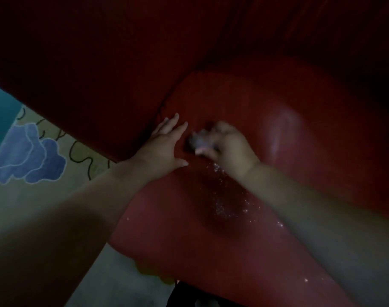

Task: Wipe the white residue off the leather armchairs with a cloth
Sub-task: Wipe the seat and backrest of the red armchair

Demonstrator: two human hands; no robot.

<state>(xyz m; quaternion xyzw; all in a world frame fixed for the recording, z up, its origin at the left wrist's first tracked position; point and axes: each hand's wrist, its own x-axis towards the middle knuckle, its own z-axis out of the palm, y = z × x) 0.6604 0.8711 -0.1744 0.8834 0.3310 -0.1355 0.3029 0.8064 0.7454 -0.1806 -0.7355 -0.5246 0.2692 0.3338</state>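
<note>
Wiping white residue from the red leather armchair seat

The left hand (164, 147) lay spread flat near the seat cushion's (277, 134) back-left corner; the right hand (226, 147) gripped a bunched cloth (200, 139). White residue (224, 204) remained mid-seat, so strokes should likely sweep it toward the front edge.

Head view looks steeply down, seemingly close over armchair seat (266, 151).

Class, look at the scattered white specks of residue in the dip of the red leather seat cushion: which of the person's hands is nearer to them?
Right. The right hand, gripping a small grey cloth, sits just above the white specks of residue. The left hand rests flat further left, by the seat's seam.
</note>
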